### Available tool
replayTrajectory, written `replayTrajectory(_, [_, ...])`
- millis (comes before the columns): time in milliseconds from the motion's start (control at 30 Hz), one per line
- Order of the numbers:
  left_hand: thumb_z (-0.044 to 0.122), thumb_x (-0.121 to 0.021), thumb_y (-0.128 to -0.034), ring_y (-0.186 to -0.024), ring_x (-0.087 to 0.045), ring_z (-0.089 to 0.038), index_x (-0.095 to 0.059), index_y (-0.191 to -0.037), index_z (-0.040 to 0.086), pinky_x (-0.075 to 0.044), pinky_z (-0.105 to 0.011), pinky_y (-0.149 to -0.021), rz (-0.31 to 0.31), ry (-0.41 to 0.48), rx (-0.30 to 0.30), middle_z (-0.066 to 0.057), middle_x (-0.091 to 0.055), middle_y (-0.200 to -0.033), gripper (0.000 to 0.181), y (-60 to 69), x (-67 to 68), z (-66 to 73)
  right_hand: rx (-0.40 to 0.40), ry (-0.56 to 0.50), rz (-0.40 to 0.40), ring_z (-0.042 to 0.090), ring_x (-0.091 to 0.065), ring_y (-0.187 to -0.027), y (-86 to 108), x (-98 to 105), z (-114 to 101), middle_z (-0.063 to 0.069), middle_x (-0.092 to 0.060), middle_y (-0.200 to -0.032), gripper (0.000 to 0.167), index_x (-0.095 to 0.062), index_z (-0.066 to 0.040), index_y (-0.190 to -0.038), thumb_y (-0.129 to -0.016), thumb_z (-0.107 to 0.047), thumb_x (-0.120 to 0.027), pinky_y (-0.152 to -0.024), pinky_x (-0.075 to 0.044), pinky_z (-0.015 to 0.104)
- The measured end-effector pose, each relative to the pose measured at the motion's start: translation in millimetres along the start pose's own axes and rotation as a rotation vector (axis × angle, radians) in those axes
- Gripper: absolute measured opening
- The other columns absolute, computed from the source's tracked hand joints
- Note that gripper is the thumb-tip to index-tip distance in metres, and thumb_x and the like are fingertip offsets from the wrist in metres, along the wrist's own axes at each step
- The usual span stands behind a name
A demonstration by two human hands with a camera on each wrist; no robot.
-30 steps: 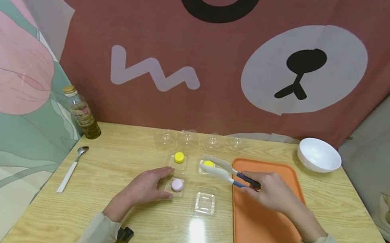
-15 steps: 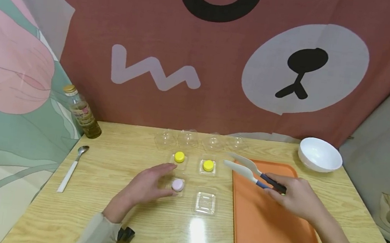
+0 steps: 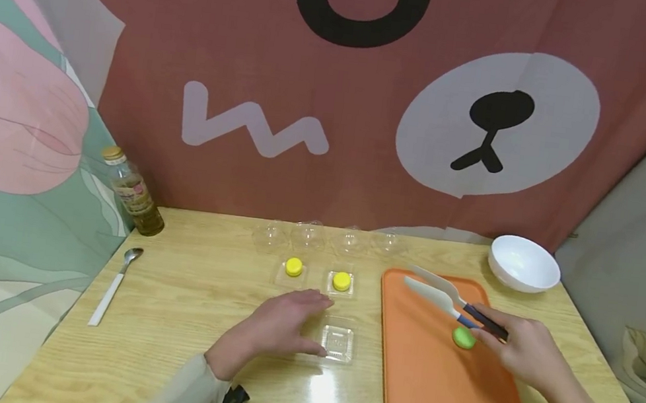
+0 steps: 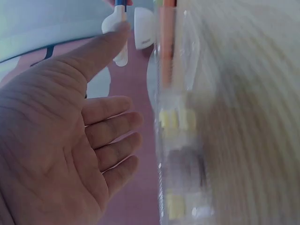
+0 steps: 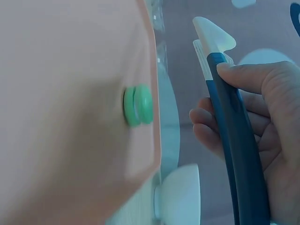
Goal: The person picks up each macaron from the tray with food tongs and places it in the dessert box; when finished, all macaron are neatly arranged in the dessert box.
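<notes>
My right hand (image 3: 528,348) holds the blue-handled tongs (image 3: 438,291) above the orange tray (image 3: 426,399), their white tips apart and empty. Below them a green macaron (image 3: 463,338) lies on the tray; the right wrist view shows it as well (image 5: 138,105). With fingers spread, my left hand (image 3: 278,329) hovers just left of an empty clear box (image 3: 338,343); its palm (image 4: 56,140) holds nothing. Behind it two clear boxes hold yellow macarons, one on the left (image 3: 293,267) and one on the right (image 3: 341,281). The lilac macaron is hidden from the head view.
Several clear domed lids (image 3: 308,234) line the table's back edge. A white bowl (image 3: 524,264) stands at the back right, a bottle (image 3: 140,200) at the back left. A white-handled spoon (image 3: 112,290) lies on the left.
My left hand has moved right, from beside the lilac macaron to beside the empty box. My right hand has carried the tongs right over the tray, and the green macaron has come into sight.
</notes>
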State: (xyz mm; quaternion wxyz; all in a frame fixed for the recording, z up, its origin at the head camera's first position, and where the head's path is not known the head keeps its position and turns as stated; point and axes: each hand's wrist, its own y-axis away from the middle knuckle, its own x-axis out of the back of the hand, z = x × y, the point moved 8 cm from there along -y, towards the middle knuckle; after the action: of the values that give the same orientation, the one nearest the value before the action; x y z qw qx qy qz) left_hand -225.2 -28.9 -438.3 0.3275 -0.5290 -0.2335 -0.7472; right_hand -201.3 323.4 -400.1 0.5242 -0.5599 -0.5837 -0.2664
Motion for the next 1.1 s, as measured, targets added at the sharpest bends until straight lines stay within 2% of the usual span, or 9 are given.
replayTrajectory(133, [0.058, -0.078, -0.0809, -0.144, -0.047, -0.022, -0.052, -0.149, 0.015, -0.04, -0.042, -0.12, -0.034, -0.034, 0.0, -0.003, -0.052, -0.154, 0.084, -4.2, -9.7, 4.1, -0.015, 0.004, 0.044, 0.001, -0.047, -0.065, 12.9, 7, 17, 0.005, -0.079, -0.092, 0.038, -0.076, -0.01, -0.118, -0.082, -0.02, -0.084, -0.055, -0.037, 0.023])
replayTrajectory(300, [0.057, -0.08, -0.0796, -0.144, -0.048, -0.022, -0.054, -0.148, 0.018, -0.044, -0.044, -0.117, -0.045, -0.039, 0.006, 0.0, -0.053, -0.153, 0.083, -6.7, -16.9, 4.5, -0.062, 0.0, 0.049, -0.003, -0.037, -0.059, 30.6, 14, 40, 0.004, -0.077, -0.09, 0.039, -0.075, -0.012, -0.119, -0.082, -0.02, -0.084, -0.051, -0.029, 0.021])
replayTrajectory(333, [0.057, -0.08, -0.0794, -0.143, -0.048, -0.022, -0.054, -0.148, 0.018, -0.045, -0.044, -0.116, -0.048, -0.036, 0.009, -0.001, -0.053, -0.153, 0.083, -6.8, -18.2, 4.2, -0.072, 0.01, 0.049, -0.004, -0.035, -0.056, 34.2, 15, 44, 0.001, -0.075, -0.083, 0.039, -0.075, -0.012, -0.119, -0.082, -0.021, -0.084, -0.05, -0.027, 0.021])
replayTrajectory(433, [0.055, -0.081, -0.0794, -0.143, -0.049, -0.022, -0.054, -0.148, 0.019, -0.047, -0.046, -0.114, -0.057, -0.03, 0.021, -0.001, -0.054, -0.152, 0.082, -6.8, -21.7, 2.7, -0.117, 0.034, 0.021, -0.003, -0.029, -0.05, 44.5, 16, 57, -0.009, -0.061, -0.064, 0.04, -0.074, -0.012, -0.122, -0.084, -0.024, -0.083, -0.047, -0.024, 0.021])
replayTrajectory(500, [0.054, -0.081, -0.0796, -0.142, -0.049, -0.023, -0.054, -0.147, 0.019, -0.046, -0.046, -0.115, -0.059, -0.037, 0.022, -0.002, -0.055, -0.152, 0.081, -7.1, -22.8, 2.2, -0.134, 0.05, 0.01, -0.002, -0.025, -0.047, 51.0, 16, 63, -0.015, -0.044, -0.056, 0.041, -0.074, -0.011, -0.123, -0.084, -0.024, -0.083, -0.046, -0.023, 0.021])
replayTrajectory(533, [0.054, -0.081, -0.0798, -0.142, -0.049, -0.023, -0.055, -0.147, 0.019, -0.045, -0.045, -0.116, -0.058, -0.041, 0.021, -0.002, -0.055, -0.151, 0.08, -7.5, -22.9, 2.0, -0.141, 0.063, 0.005, -0.002, -0.024, -0.046, 54.2, 16, 65, -0.016, -0.037, -0.055, 0.042, -0.074, -0.012, -0.123, -0.084, -0.024, -0.083, -0.046, -0.022, 0.021])
replayTrajectory(633, [0.053, -0.081, -0.0806, -0.142, -0.05, -0.024, -0.056, -0.146, 0.018, -0.042, -0.043, -0.118, -0.052, -0.057, 0.015, -0.002, -0.056, -0.15, 0.078, -9.0, -21.6, 2.5, -0.146, 0.083, 0.01, -0.002, -0.023, -0.046, 63.0, 17, 70, -0.016, -0.034, -0.055, 0.042, -0.075, -0.012, -0.121, -0.082, -0.026, -0.084, -0.046, -0.021, 0.022])
replayTrajectory(967, [0.05, -0.082, -0.0815, -0.138, -0.054, -0.025, -0.06, -0.142, 0.014, -0.042, -0.042, -0.119, -0.011, -0.078, 0.039, -0.005, -0.061, -0.145, 0.073, -15.2, -17.5, 1.6, -0.191, 0.062, 0.0, -0.002, -0.025, -0.046, 82.8, 12, 75, -0.017, -0.039, -0.054, 0.043, -0.075, -0.011, -0.122, -0.084, -0.029, -0.083, -0.045, -0.023, 0.022])
replayTrajectory(1100, [0.05, -0.082, -0.0816, -0.138, -0.054, -0.025, -0.059, -0.142, 0.014, -0.041, -0.042, -0.119, -0.008, -0.08, 0.054, -0.005, -0.06, -0.146, 0.074, -17.1, -17.3, 0.6, -0.162, 0.071, 0.035, -0.002, -0.026, -0.05, 86.7, 12, 75, -0.011, -0.06, -0.063, 0.042, -0.076, -0.012, -0.118, -0.08, -0.029, -0.086, -0.046, -0.022, 0.022])
